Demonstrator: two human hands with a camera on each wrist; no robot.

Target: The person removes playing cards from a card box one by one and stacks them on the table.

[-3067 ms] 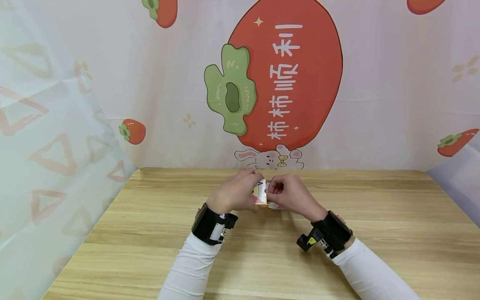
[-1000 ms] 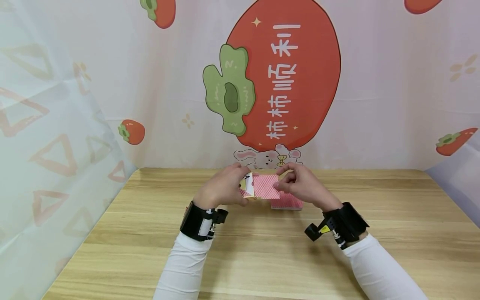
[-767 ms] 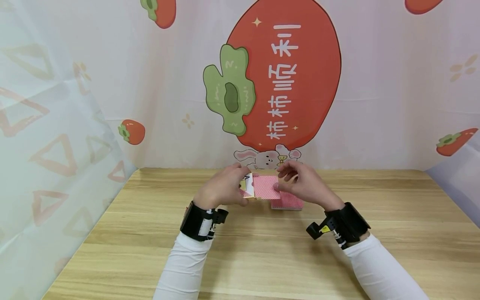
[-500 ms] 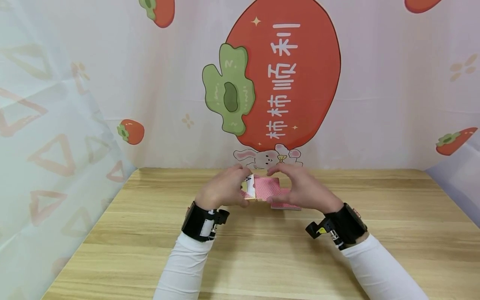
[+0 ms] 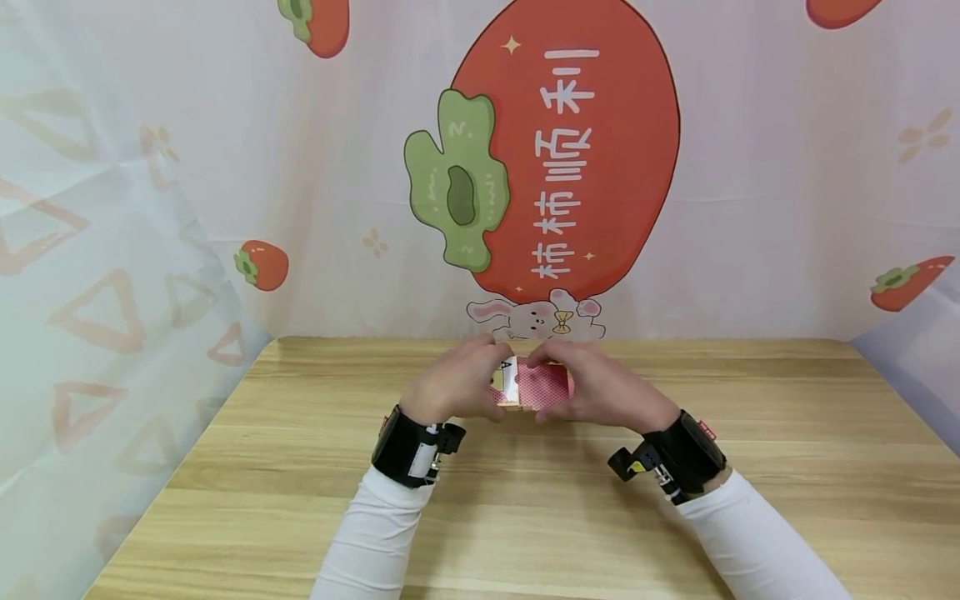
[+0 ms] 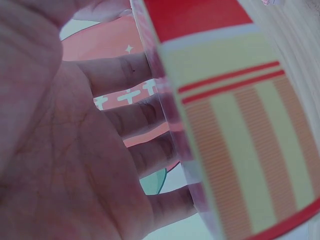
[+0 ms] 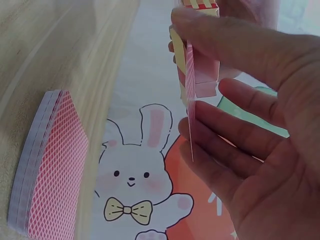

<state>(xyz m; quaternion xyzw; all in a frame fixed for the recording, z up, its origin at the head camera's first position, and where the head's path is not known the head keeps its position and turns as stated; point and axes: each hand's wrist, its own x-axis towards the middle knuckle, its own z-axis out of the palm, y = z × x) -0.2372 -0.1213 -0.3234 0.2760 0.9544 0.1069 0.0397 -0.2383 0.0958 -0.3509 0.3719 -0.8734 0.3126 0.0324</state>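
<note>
My left hand (image 5: 457,383) grips a card box (image 5: 510,392), its fingers along one side; the box's striped face (image 6: 250,150) fills much of the left wrist view. A white panel with an "A" shows on the box in the head view. From its right end a red-patterned playing card (image 5: 543,385) sticks out. My right hand (image 5: 611,387) holds this card by its edges between thumb and fingers; in the right wrist view the card (image 7: 190,115) appears edge-on. Below it on the table lies a deck of playing cards (image 7: 60,165), red backs up, mostly hidden by my right hand in the head view.
The wooden table (image 5: 525,525) ends just beyond my hands at a printed cloth backdrop (image 5: 360,167) with a large red persimmon and a rabbit. Both wrists carry black camera bands (image 5: 408,446).
Earlier my right hand drew the card partly out of the box and uncovered the deck; it then loosened its pinch and has taken the card by its edges. Both hands have lowered slightly.
</note>
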